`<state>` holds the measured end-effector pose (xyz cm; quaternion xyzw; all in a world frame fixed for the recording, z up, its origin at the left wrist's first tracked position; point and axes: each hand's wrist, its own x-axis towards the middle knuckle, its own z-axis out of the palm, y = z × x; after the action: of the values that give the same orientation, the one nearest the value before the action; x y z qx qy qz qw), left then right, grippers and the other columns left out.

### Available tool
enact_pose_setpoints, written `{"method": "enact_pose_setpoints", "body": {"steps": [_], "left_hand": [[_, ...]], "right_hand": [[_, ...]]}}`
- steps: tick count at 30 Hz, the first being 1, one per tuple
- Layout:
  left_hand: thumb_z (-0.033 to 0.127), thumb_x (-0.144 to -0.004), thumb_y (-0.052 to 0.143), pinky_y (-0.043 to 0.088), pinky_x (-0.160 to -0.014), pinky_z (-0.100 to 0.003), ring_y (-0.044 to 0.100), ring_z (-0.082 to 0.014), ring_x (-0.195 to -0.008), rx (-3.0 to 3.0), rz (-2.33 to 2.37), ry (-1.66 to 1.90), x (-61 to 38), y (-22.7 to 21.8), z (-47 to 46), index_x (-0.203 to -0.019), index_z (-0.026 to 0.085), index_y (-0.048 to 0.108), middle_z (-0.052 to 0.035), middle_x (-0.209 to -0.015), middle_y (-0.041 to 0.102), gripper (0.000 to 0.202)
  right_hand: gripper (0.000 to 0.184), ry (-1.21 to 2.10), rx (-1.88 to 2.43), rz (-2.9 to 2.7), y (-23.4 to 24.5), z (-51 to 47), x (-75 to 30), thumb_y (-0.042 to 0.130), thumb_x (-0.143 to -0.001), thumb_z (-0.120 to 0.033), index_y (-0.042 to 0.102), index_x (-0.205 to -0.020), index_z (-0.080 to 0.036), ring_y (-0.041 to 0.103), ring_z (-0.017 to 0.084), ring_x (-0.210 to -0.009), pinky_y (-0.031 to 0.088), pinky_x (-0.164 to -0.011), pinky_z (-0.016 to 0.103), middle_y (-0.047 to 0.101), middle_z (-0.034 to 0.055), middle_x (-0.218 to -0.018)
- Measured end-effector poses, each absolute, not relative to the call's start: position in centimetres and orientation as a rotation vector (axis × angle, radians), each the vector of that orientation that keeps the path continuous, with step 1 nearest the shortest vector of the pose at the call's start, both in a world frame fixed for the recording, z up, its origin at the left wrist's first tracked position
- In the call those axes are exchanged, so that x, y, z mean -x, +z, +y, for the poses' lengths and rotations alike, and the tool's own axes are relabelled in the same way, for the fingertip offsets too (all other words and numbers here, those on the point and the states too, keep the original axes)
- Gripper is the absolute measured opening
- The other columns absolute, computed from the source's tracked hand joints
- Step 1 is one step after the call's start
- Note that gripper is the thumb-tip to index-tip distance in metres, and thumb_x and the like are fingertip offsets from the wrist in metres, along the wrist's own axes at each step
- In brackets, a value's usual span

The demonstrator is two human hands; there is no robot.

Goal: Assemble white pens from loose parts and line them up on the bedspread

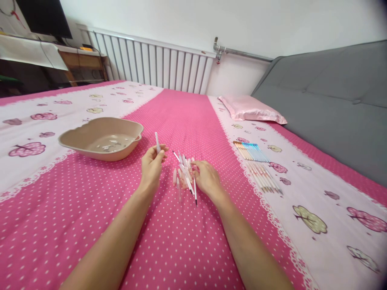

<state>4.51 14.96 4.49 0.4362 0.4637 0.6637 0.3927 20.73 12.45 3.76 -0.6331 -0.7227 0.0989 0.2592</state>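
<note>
My left hand [152, 163] is closed around a pale, whitish pen barrel [157, 141], which points up from between thumb and fingers. Just right of it, a loose pile of pen parts [184, 171] lies on the pink dotted bedspread: clear and pinkish barrels, caps, and thin white refills with dark tips. At the pile's right edge is my right hand [207, 175], fingers curled against the parts. One white refill [195, 191] sticks out below its fingertips. Whatever those fingertips pinch is too small and partly hidden to name.
A beige basin [99, 151] with small pale pieces inside stands left. On the right lie a row of brown-to-blue pens [250, 152] and a row of whitish pens [264, 177]. Behind are a pink pillow [249, 108], a grey headboard [329, 84] and a radiator [157, 62].
</note>
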Motion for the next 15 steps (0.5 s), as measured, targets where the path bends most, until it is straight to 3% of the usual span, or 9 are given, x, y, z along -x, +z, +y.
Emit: {"method": "enact_pose_setpoints", "body": {"steps": [5, 9, 12, 15], "left_hand": [[0.023, -0.072, 0.057, 0.04, -0.069, -0.026, 0.052, -0.0105, -0.068, -1.1, 1.182, 1.671, -4.6, 4.6, 14.9, -0.091, 0.015, 0.06, -0.0048, -0.089, 0.064, 0.021], [0.025, -0.072, 0.058, 0.041, -0.069, -0.027, 0.052, -0.0109, -0.068, -1.11, 1.167, 1.66, -4.7, 4.5, 14.9, -0.092, 0.015, 0.06, -0.0049, -0.09, 0.065, 0.022], [0.026, -0.072, 0.058, 0.04, -0.068, -0.027, 0.053, -0.0111, -0.067, -1.121, 1.135, 1.646, -4.8, 4.4, 14.8, -0.092, 0.016, 0.06, -0.0049, -0.086, 0.066, 0.023], [0.027, -0.073, 0.059, 0.04, -0.068, -0.027, 0.053, -0.0116, -0.068, -1.138, 1.122, 1.631, -4.9, 4.3, 14.8, -0.093, 0.016, 0.059, -0.0049, -0.085, 0.066, 0.023]], "right_hand": [[0.031, 0.227, 1.689, -1.953, 4.2, 12.3, -20.3, 0.046, -0.081, -0.015, 0.064, -0.106, -0.019, 0.059, 0.023, -0.099, 0.044, -0.081, 0.033, 0.066, 0.0117, -0.105], [0.02, 0.322, 1.653, -1.967, 5.3, 11.3, -19.4, 0.047, -0.084, -0.026, 0.067, -0.083, -0.022, 0.064, 0.021, -0.077, 0.045, -0.068, 0.032, 0.069, 0.0062, -0.082], [0.016, 0.468, 1.67, -2.08, 5.8, 10.3, -18.5, 0.057, -0.078, -0.036, 0.063, -0.072, -0.022, 0.063, 0.023, -0.066, 0.044, -0.058, 0.032, 0.067, 0.0057, -0.071], [0.02, 0.472, 1.745, -2.167, 5.6, 9.5, -17.7, 0.068, -0.069, -0.037, 0.06, -0.078, -0.021, 0.063, 0.026, -0.066, 0.044, -0.055, 0.034, 0.066, 0.0083, -0.072]]}}
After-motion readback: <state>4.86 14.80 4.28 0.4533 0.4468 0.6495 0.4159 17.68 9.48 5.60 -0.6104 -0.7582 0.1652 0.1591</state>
